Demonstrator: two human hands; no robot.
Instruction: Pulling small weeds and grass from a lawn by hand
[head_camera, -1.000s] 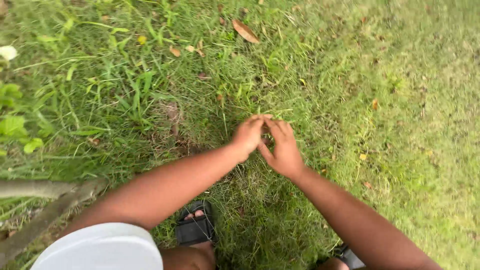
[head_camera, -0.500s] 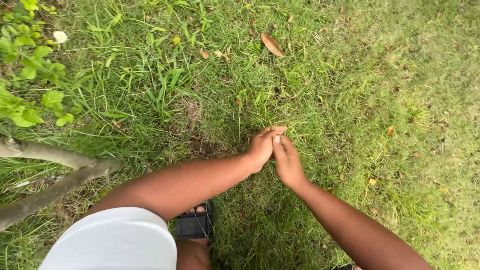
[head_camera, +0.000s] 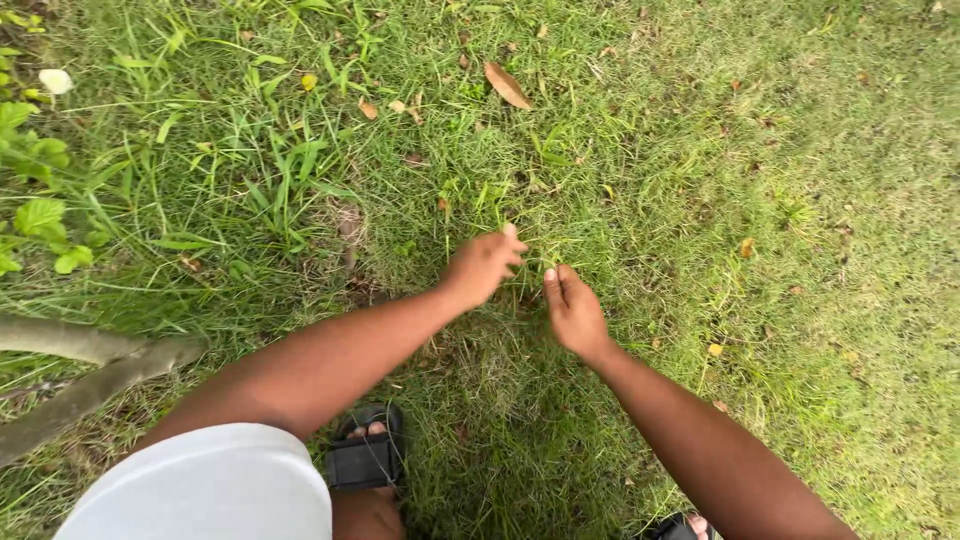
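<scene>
left hand low in grass, fingers curled, pinching blades at tips | right hand just beside, apart, fingers curled narrow, hold unclear | black sandal below | brown dry leaf far up | tree root left

Soft, even daylight, faint shadows, slight motion blur toward the edges.

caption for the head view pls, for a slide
Left hand and right hand reach into the grass, fingers curled, above a black sandal.
</scene>
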